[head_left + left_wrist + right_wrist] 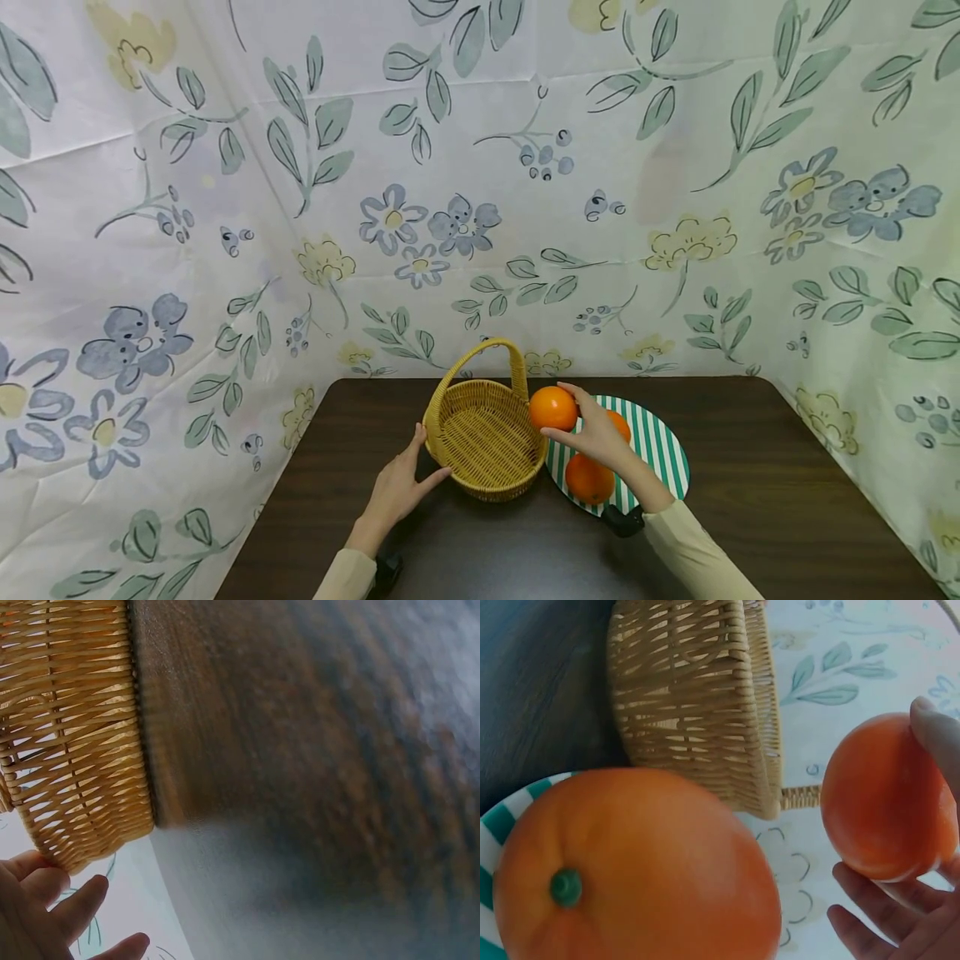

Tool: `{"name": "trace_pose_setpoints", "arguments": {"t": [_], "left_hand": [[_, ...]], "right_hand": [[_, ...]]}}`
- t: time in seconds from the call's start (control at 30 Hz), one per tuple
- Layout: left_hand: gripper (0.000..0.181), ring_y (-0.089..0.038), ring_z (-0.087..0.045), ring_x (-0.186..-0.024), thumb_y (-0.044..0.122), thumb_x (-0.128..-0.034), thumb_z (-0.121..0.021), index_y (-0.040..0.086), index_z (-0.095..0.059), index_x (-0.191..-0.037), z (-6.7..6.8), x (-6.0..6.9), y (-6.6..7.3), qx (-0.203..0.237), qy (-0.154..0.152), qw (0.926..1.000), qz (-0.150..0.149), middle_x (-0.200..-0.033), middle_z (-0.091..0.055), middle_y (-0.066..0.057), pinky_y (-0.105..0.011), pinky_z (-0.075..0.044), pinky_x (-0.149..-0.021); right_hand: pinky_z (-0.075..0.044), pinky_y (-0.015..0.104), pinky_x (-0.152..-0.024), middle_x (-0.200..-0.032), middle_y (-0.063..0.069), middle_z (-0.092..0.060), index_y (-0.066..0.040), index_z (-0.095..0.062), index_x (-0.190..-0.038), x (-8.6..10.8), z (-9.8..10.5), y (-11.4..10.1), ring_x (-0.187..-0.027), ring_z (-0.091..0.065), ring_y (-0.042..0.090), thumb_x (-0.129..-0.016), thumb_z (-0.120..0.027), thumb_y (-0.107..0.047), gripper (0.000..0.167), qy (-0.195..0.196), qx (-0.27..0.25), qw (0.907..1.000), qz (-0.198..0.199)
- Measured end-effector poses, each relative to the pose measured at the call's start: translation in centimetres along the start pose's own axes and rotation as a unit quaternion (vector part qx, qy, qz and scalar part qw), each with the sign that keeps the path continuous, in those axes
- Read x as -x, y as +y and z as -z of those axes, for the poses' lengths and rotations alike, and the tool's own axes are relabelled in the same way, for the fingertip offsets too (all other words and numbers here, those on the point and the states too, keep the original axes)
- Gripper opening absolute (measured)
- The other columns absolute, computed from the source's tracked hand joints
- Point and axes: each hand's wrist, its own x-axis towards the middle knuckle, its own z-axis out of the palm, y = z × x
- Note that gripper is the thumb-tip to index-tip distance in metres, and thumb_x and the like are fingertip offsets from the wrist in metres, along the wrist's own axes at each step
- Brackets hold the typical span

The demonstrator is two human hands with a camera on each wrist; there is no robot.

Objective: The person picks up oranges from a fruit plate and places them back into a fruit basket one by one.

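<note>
One orange (552, 408) we saw gripped in the right hand (597, 435), near the wicker basket (489, 437); that hand half hid another orange (622, 423) on the striped plate (670, 457)! The left hand (397, 486), fingers spread, touched the basket.

On my feed the basket (491, 490) is straw yellow; right of it I see bright orange oranges (553, 408) and a green-and-white striped plate (670, 454); under it, dark brown tabletop (750, 475); behind it, white cloth (525, 212) with blue, yellow and green florals.
</note>
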Motion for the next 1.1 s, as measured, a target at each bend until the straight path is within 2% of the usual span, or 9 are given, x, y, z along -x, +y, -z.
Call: {"name": "trace_pose_setpoints", "arguments": {"t": [0.27,0.4,0.63,0.77,1.1], "left_hand": [[0.098,-0.032,-0.047,-0.124,0.074,-0.077,-0.048,0.026,-0.004,-0.15,0.0,0.0,0.1,0.004,-0.003,1.0,0.006,-0.15,-0.028,0.0,-0.051,-0.041,-0.096],[0.098,-0.032,-0.047,-0.124,0.073,-0.0772,-0.049,0.024,-0.005,-0.15,0.1,0.0,0.1,0.007,0.002,1.0,0.001,-0.15,-0.03,-0.002,-0.052,-0.041,-0.095],[0.099,-0.032,-0.046,-0.125,0.074,-0.0766,-0.048,0.025,-0.003,-0.15,0.2,0.1,0.2,0.008,-0.003,0.9999,0.008,-0.15,-0.029,-0.002,-0.051,-0.04,-0.096],[0.098,-0.033,-0.046,-0.125,0.07,-0.0778,-0.052,0.025,-0.004,-0.15,0.1,0.2,0.2,0.011,-0.002,0.9999,0.006,-0.15,-0.03,-0.003,-0.052,-0.04,-0.095],[0.099,-0.033,-0.044,-0.126,0.074,-0.0769,-0.047,0.026,-0.003,-0.15,-0.2,0.0,-0.1,0.01,-0.001,0.9999,0.003,-0.15,-0.03,-0.003,-0.052,-0.038,-0.098]], "right_hand": [[-0.052,0.046,-0.078,-0.129,0.01,-0.05,-0.016,-0.037,-0.14,-0.2,-0.5,-0.3,-0.099,-0.057,0.024,-0.073,-0.072,-0.052,0.084,-0.006,-0.011,0.9999,-0.01],[-0.052,0.042,-0.078,-0.129,0.008,-0.05,-0.018,-0.037,-0.14,-0.3,-0.8,-0.4,-0.098,-0.057,0.021,-0.073,-0.071,-0.053,0.083,-0.009,-0.011,0.9998,-0.015],[-0.051,0.045,-0.081,-0.128,0.005,-0.052,-0.021,-0.038,-0.14,-0.7,-1.3,-0.6,-0.102,-0.057,0.021,-0.071,-0.071,-0.057,0.084,-0.017,-0.004,0.9994,-0.029],[-0.05,0.042,-0.081,-0.126,0.003,-0.054,-0.023,-0.039,-0.139,-0.8,-1.5,-0.8,-0.104,-0.056,0.019,-0.069,-0.07,-0.061,0.085,-0.014,0.011,0.9992,-0.036],[-0.048,0.043,-0.086,-0.126,0.004,-0.052,-0.023,-0.04,-0.139,-1.7,-2.1,-1.3,-0.106,-0.052,0.021,-0.069,-0.07,-0.062,0.085,-0.031,0.014,0.9982,-0.05]]}}
